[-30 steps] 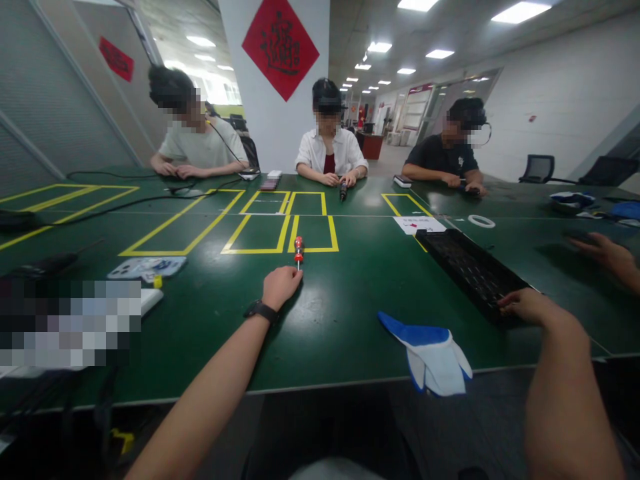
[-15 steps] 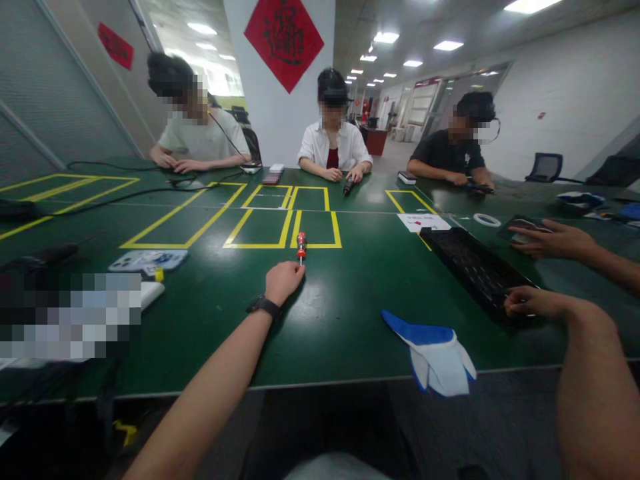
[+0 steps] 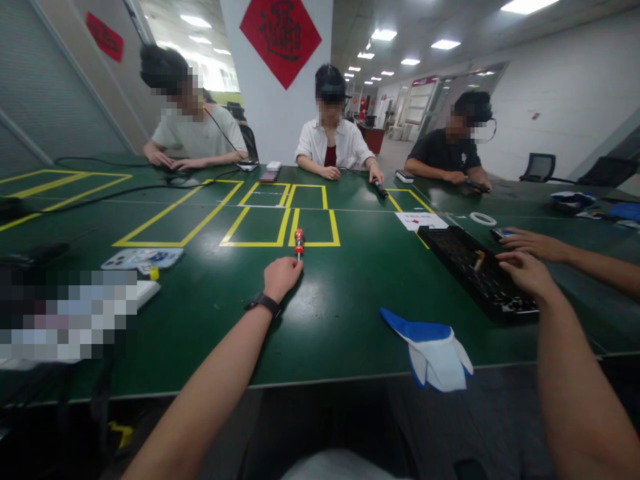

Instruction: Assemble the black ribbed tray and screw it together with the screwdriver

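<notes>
My left hand [image 3: 283, 277], with a dark watch on its wrist, rests on the green table. Its fingers are closed on the metal shaft of a screwdriver [image 3: 299, 239], whose red and dark handle points away from me. Over the right side of a long black tray-like frame [image 3: 457, 270] is my right hand [image 3: 527, 272], its fingers apart. Just left of those fingers, a small yellowish-brown piece [image 3: 479, 259] shows against the frame, blurred; its kind is unclear. Small pale specks show inside the frame.
A blue and white glove [image 3: 433, 347] hangs over the front edge. Another person's hand [image 3: 533, 243] lies beyond mine, near a dark device. A phone [image 3: 143, 258] lies at left. Yellow tape outlines [image 3: 330, 230] mark the table. Three people sit across.
My right hand has moved up and left from the frame's near end, its pinch opened. The yellowish piece now shows farther left. My left hand stays put. The person opposite moved a dark tool rightward.
</notes>
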### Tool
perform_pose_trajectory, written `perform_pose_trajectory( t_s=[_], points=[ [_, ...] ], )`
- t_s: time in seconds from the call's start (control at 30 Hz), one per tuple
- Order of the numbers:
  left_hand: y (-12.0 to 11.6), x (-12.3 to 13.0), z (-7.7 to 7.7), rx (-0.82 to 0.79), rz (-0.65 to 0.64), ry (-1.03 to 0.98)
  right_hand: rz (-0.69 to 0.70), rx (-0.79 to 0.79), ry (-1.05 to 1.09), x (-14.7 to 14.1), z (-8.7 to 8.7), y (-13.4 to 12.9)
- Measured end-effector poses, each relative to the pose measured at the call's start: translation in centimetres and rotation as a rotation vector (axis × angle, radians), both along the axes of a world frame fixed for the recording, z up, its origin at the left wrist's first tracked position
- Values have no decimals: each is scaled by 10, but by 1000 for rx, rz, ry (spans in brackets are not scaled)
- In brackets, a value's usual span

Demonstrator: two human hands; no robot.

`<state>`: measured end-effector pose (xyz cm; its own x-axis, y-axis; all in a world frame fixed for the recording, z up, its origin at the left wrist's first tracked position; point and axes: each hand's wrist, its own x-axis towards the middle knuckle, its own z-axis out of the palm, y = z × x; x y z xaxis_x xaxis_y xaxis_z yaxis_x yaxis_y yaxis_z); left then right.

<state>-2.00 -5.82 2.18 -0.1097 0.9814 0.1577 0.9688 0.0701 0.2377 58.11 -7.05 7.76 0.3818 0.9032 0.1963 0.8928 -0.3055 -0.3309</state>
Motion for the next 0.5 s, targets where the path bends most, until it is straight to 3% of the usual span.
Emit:
perform_pose_trajectory(
  t_s=[0.2,0.5],
  points=[
    [-2,1,2,7,-17,-4,-154,-407,-69,23,-23,-9],
    [-3,2,3,-16,-7,22,-81,-419,-91,26,-23,-35]
  ],
)
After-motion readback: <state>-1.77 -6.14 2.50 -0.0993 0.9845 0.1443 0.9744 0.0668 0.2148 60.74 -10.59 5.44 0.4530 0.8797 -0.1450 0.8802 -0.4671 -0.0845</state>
